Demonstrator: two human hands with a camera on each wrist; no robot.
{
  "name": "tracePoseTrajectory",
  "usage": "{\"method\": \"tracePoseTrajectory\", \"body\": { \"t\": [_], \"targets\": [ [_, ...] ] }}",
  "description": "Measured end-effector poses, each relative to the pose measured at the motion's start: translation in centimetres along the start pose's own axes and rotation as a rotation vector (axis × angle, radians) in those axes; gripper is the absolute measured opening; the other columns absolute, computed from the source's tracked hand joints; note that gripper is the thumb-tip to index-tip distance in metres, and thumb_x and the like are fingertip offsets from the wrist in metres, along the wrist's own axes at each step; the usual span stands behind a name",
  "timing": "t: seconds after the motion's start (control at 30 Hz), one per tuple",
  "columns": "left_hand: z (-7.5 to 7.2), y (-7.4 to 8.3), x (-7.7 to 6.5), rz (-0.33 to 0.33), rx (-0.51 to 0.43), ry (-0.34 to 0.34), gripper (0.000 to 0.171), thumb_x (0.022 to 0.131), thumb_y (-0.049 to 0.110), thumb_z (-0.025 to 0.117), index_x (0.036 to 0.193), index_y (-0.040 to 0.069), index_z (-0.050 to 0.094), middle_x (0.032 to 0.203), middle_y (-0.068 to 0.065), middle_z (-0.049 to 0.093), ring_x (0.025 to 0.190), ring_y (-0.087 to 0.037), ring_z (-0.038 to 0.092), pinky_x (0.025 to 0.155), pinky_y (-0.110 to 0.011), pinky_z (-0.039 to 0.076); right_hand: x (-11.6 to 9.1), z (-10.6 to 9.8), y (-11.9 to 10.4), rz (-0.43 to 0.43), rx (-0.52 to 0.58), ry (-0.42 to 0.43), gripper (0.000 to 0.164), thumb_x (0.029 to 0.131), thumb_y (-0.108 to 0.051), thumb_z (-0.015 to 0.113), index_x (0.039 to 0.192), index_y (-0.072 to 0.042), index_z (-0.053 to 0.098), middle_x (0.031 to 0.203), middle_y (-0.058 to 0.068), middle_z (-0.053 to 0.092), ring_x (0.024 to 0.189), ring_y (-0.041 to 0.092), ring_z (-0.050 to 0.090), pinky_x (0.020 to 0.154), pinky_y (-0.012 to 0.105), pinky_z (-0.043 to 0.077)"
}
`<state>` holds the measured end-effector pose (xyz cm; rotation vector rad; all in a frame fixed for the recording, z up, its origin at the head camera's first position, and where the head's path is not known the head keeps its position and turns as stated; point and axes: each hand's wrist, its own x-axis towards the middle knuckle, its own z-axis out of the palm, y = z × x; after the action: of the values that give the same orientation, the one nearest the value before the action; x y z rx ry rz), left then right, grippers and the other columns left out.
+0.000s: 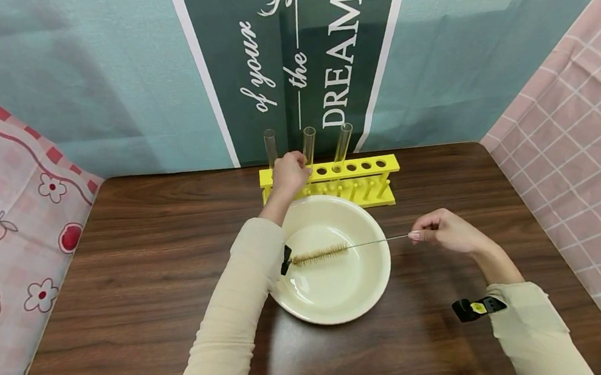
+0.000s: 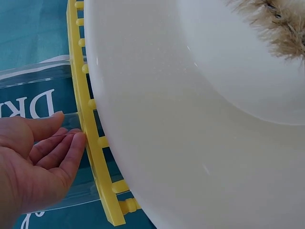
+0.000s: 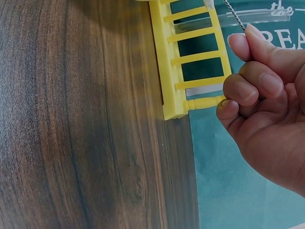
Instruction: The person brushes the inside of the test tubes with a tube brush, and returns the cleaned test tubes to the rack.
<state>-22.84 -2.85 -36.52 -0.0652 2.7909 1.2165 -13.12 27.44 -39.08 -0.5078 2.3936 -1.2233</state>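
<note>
My left hand (image 1: 290, 175) is at a yellow test tube rack (image 1: 388, 165), its thumb and curled fingers around the middle glass test tube (image 1: 309, 142) just above the rack's top bar. In the left wrist view, that tube (image 2: 72, 120) shows between thumb and fingertips. Out to the right, my right hand (image 1: 445, 232) pinches the thin twisted wire handle (image 1: 380, 241) of a test tube brush between thumb and forefinger. The brush's tan bristles (image 1: 321, 254) lie over a cream basin (image 1: 341, 310), pointing left. The bristle tip is hidden near my left sleeve.
Two more test tubes stand in the rack, a left one (image 1: 270, 142) and a right one (image 1: 343, 141). The basin sits right in front of the rack on a dark wooden table (image 1: 151, 288). Cloth hangs behind and at both sides.
</note>
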Motion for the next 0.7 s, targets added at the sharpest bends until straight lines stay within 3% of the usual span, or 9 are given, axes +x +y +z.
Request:
{"method": "tracePoseTrajectory", "body": {
  "t": [0.2,0.7],
  "targets": [
    [-0.01,0.1,-0.11,-0.002,-0.01,-0.001,0.009,0.087,0.012,0.061,0.093,0.005,0.059,0.08,-0.008,0.051,0.084,-0.022,0.05,0.066,-0.028,0.042,0.09,-0.03,0.32,0.004,-0.006,-0.009,0.016,0.087,-0.007,0.06,0.075,0.002,0.064,0.056,-0.005,0.038,0.049,0.006,0.033,0.044,0.026,0.031],
    [-0.72,0.27,-0.05,0.036,-0.005,-0.004,0.007,0.088,0.01,0.061,0.091,0.006,0.056,0.078,-0.006,0.05,0.081,-0.021,0.05,0.067,-0.028,0.041,0.04,-0.12,0.36,0.01,-0.014,-0.007,0.017,0.087,-0.007,0.06,0.076,0.006,0.063,0.056,-0.005,0.038,0.05,0.007,0.034,0.044,0.026,0.031]
  ]
}}
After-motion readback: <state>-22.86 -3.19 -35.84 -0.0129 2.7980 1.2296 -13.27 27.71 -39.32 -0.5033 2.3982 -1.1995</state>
